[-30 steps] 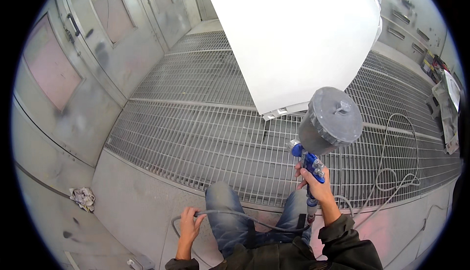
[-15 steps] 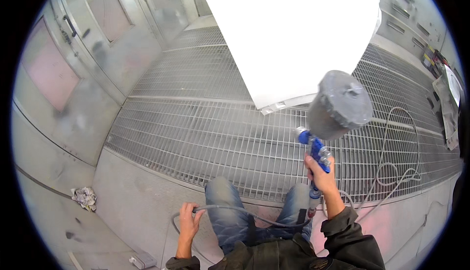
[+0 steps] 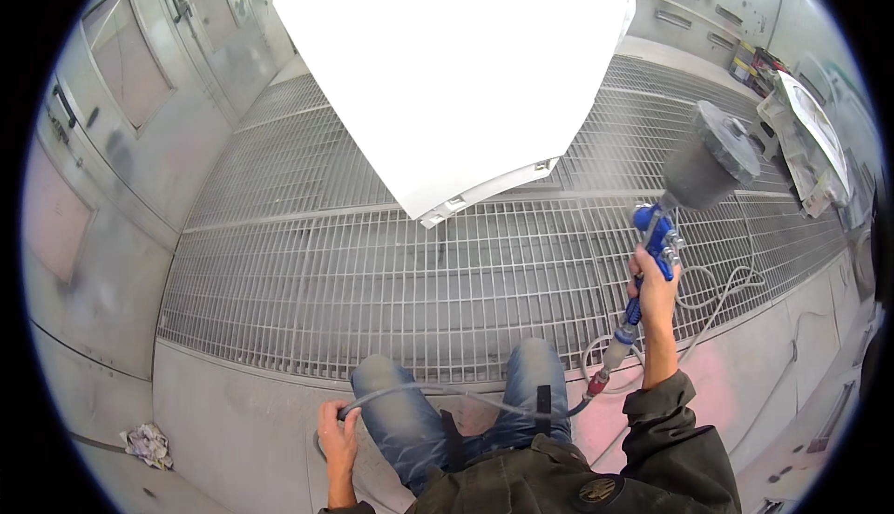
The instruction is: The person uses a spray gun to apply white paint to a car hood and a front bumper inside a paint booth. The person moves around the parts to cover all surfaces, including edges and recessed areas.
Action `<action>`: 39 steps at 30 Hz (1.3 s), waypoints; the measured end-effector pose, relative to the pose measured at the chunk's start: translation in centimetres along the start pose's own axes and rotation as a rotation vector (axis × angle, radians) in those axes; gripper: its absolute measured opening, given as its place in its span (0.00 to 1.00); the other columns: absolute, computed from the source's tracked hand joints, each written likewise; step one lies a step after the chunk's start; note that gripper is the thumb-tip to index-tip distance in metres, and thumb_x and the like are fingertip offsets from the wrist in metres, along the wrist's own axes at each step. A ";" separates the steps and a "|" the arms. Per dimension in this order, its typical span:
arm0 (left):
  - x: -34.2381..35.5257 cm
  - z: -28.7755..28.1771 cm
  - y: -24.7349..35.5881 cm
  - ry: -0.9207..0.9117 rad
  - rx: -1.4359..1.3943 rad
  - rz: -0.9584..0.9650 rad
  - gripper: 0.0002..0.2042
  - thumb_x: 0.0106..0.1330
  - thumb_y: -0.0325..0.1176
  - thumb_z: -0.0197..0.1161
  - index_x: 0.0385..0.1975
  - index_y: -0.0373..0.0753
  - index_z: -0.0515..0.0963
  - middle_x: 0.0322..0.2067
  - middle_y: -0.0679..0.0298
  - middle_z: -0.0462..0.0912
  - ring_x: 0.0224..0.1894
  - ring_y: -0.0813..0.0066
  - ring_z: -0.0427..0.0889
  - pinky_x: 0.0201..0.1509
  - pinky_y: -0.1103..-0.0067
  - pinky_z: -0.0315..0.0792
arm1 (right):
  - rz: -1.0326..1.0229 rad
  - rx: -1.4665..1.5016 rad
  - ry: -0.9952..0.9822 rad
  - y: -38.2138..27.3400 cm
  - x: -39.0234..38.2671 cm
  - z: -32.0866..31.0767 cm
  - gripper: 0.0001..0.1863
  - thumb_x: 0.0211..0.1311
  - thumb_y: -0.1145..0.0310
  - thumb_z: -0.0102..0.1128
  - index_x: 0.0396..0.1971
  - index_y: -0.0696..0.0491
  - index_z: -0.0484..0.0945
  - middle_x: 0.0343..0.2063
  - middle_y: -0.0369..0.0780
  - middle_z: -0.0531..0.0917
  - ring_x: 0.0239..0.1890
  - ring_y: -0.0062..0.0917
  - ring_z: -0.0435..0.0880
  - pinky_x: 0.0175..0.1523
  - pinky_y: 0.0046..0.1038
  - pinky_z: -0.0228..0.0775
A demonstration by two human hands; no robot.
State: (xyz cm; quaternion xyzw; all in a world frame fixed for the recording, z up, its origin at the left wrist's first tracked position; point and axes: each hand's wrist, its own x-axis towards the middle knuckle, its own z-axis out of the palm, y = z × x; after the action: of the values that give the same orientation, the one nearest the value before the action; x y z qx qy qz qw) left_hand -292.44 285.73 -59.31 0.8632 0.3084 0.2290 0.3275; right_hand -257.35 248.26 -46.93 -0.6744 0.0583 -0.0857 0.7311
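My right hand (image 3: 656, 283) is wrapped round the handle of a blue spray gun (image 3: 657, 235), held up at the right. On top of the gun sits a grey, paint-dusted cup (image 3: 712, 160) with a lid. An air hose (image 3: 438, 387) runs from the red coupling (image 3: 597, 383) below the handle, across my thighs, to my left hand (image 3: 337, 430). That hand closes round the hose at the lower left. Ahead stands a large white panel (image 3: 456, 76), glaring bright, with slots along its near lower edge. The gun is right of the panel and apart from it.
Metal floor grating (image 3: 372, 281) spreads under the panel. A coiled hose (image 3: 717, 290) lies at the right, near a leaning white part (image 3: 801, 142). Walls with doors (image 3: 130, 58) line the left. Crumpled paper (image 3: 147, 446) lies at the lower left.
The spray gun has moved right, farther from the panel's near edge. My view has turned right, so the panel and doors sit farther left. My left hand still holds the hose.
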 end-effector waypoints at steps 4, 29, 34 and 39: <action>0.0 -1.3 -0.8 0.033 0.000 -0.008 0.11 0.54 0.27 0.68 0.32 0.34 0.72 0.29 0.57 0.72 0.32 0.62 0.72 0.38 0.72 0.67 | 0.067 0.077 -0.240 -1.3 -2.9 2.5 0.09 0.58 0.68 0.60 0.34 0.56 0.74 0.20 0.33 0.72 0.18 0.13 0.68 0.16 0.15 0.56; -0.7 -4.3 -1.6 0.125 0.101 0.018 0.12 0.53 0.28 0.69 0.33 0.34 0.74 0.30 0.57 0.72 0.32 0.61 0.72 0.37 0.72 0.67 | -0.003 0.049 -0.434 -6.2 -5.0 7.6 0.10 0.57 0.66 0.62 0.30 0.58 0.77 0.17 0.32 0.73 0.11 0.13 0.68 0.15 0.17 0.60; 0.8 -2.2 -0.2 0.053 0.034 0.049 0.11 0.53 0.28 0.69 0.33 0.34 0.74 0.30 0.57 0.73 0.32 0.61 0.72 0.36 0.72 0.68 | -0.094 0.013 -0.080 -6.7 -1.5 0.9 0.10 0.57 0.67 0.60 0.34 0.58 0.76 0.20 0.35 0.74 0.11 0.15 0.68 0.13 0.17 0.59; 1.8 -1.6 -0.2 0.082 -0.047 0.027 0.11 0.54 0.28 0.68 0.33 0.34 0.74 0.29 0.58 0.73 0.31 0.62 0.73 0.37 0.73 0.68 | -0.145 -0.039 0.163 -6.9 0.0 -0.5 0.06 0.60 0.68 0.56 0.34 0.54 0.73 0.20 0.32 0.71 0.16 0.12 0.66 0.15 0.15 0.57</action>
State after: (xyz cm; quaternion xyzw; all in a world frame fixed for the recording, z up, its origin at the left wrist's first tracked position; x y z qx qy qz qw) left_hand -292.21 287.71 -58.03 0.8493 0.3047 0.2755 0.3316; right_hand -257.75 247.21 -40.11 -0.6817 0.0702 -0.1917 0.7025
